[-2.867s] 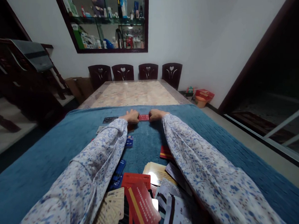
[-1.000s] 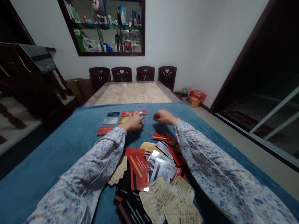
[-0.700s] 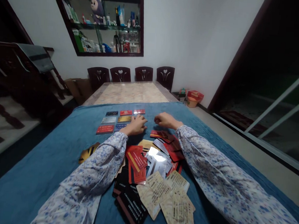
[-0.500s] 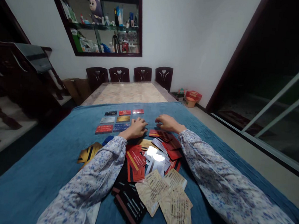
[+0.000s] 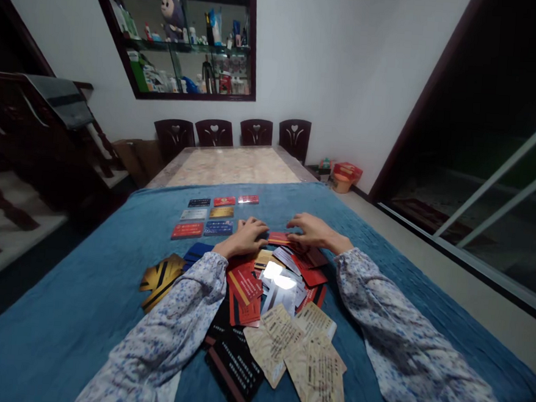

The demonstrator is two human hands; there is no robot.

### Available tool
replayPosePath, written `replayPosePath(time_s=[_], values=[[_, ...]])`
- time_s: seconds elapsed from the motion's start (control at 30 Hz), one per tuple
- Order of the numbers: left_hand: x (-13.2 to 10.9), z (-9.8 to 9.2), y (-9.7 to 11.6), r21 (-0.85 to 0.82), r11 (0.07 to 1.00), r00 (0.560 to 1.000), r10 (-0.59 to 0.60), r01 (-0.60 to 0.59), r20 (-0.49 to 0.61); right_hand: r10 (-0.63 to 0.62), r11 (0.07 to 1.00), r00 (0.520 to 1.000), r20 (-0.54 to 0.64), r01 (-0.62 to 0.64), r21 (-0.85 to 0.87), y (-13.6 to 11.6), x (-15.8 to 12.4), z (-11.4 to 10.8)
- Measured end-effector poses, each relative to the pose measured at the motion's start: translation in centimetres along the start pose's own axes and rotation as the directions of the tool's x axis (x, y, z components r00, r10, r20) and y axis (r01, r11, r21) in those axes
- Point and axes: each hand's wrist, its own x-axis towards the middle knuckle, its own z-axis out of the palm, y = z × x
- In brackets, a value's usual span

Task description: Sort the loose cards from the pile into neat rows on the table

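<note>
My left hand [image 5: 244,237] hovers low over the pile's far edge with its fingers apart, at the left end of a red bank card [image 5: 280,238]. From the other side, my right hand [image 5: 314,232] reaches to this card's right end, thumb and fingers apart and curved. The card lies flat at the top of a loose pile. Nearer me are red cards [image 5: 246,285], a silver-white card [image 5: 281,295], black striped cards [image 5: 235,370] and beige printed cards [image 5: 324,376]. Gold cards [image 5: 161,279] and blue cards [image 5: 196,254] lie left of my forearm.
Beyond my left hand, several cards are laid in rows, among them a red card [image 5: 187,230], a blue card [image 5: 219,228] and a gold card [image 5: 222,212]. A blue cloth [image 5: 83,286] covers the near table. Chairs [image 5: 214,134] stand at the far end.
My right hand has moved right and down to the red card's right end. The left hand has shifted slightly right and nearer to me. The cards in rows stay put.
</note>
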Motion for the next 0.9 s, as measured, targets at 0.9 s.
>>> replayPosePath(time_s=[0.9], values=[[0.4, 0.9, 0.1, 0.003, 0.989, 0.989, 0.149, -0.149, -0.008, -0.04, 0.993, 0.99, 0.138, 0.054, -0.104, -1.8, -0.8, -0.6]])
